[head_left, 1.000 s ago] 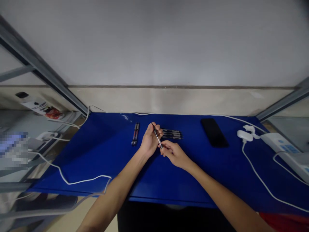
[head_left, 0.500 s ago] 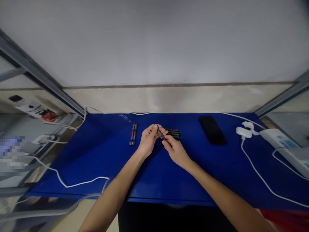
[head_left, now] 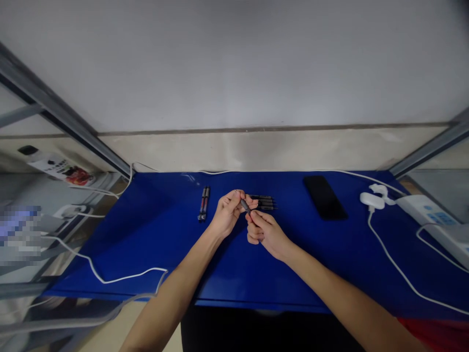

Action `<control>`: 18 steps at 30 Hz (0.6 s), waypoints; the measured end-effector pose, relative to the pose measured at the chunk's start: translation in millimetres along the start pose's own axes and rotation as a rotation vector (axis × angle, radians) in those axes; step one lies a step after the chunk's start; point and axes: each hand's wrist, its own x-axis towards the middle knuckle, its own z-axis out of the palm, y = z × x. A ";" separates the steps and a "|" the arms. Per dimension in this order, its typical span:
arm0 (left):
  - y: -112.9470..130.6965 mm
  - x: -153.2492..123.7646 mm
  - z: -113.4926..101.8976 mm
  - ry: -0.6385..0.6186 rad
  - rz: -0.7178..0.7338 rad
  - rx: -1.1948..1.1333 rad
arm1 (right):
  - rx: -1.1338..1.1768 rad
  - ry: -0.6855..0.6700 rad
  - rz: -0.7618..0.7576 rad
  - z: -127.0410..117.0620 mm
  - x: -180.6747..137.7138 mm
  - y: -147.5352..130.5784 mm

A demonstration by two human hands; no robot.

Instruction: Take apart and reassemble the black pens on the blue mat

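Over the middle of the blue table top (head_left: 154, 244), my left hand (head_left: 227, 213) and my right hand (head_left: 264, 231) meet on one dark pen (head_left: 245, 205). The left fingers pinch its upper end. The right fingertips close on its lower end. Just behind the hands lie several black pens (head_left: 264, 202) in a row. Two dark pens with red bands (head_left: 203, 203) lie side by side to the left of my left hand.
A black phone (head_left: 324, 197) lies flat at the back right. Further right sit a white charger (head_left: 370, 200) with its cable and a white power strip (head_left: 428, 213). A white cable (head_left: 110, 277) loops over the table's left front corner. Metal frame bars stand at both sides.
The thin silver refill that stuck out between my hands a second ago is no longer seen; only the short dark pen body shows. My hands have closed in on each other.
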 end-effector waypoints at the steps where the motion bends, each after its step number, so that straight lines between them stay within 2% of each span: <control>1: 0.2 0.0 -0.3 0.005 -0.003 0.007 | 0.022 -0.015 0.026 0.3 -0.3 -0.8; 4: -0.9 1.5 -2.0 0.032 -0.024 0.014 | -0.014 -0.025 0.042 -1.1 1.1 -3.6; 7: -1.9 5.4 -6.0 0.085 -0.047 0.002 | -0.180 0.023 -0.019 -5.9 4.6 -8.1; 11: 2.7 11.6 -13.2 0.201 0.033 -0.036 | -0.365 0.040 -0.057 -17.9 8.3 -13.9; 14: 9.0 13.6 -16.2 0.233 0.096 -0.055 | -0.535 -0.007 -0.149 -26.2 8.6 -14.6; 18: 13.2 12.5 -14.2 0.207 0.133 -0.120 | -0.887 -0.070 -0.328 -28.2 6.1 -9.4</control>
